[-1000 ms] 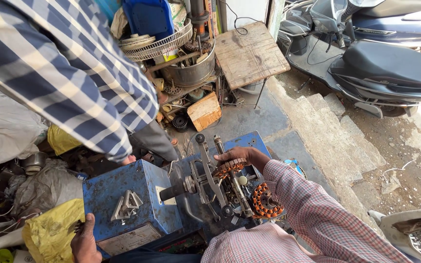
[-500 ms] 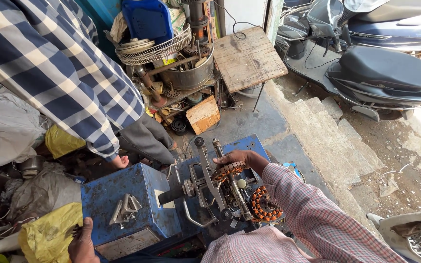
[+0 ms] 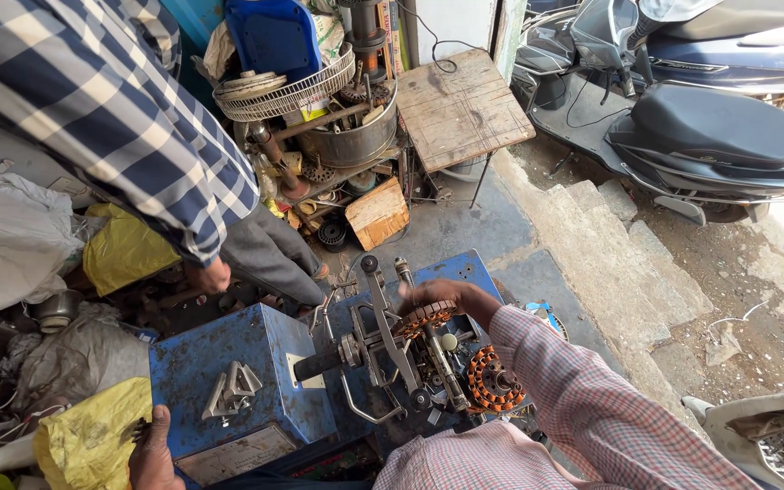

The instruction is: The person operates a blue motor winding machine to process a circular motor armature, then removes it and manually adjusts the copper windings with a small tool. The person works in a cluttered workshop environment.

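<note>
Right hand [image 3: 442, 298] fingers curl around the copper-wound stator [image 3: 424, 318] mounted mid-winder [image 3: 229, 381]; left hand [image 3: 151, 449] fingers unclear. Winding partly done.

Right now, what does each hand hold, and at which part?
The right hand holds the copper-wound coil on the blue machine at its top edge. The left hand rests at the machine's lower corner.

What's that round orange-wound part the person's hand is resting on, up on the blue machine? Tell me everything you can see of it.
The ring-shaped coil part is a circle of small bundles wound in orange-copper wire, set on dark metal. It sits tilted on the shaft of the blue machine, between grey metal arms. The right hand lies over its upper edge, hiding part of it. A similar wound ring lies just below it. The left hand is apart from it, at the machine's near corner.
</note>
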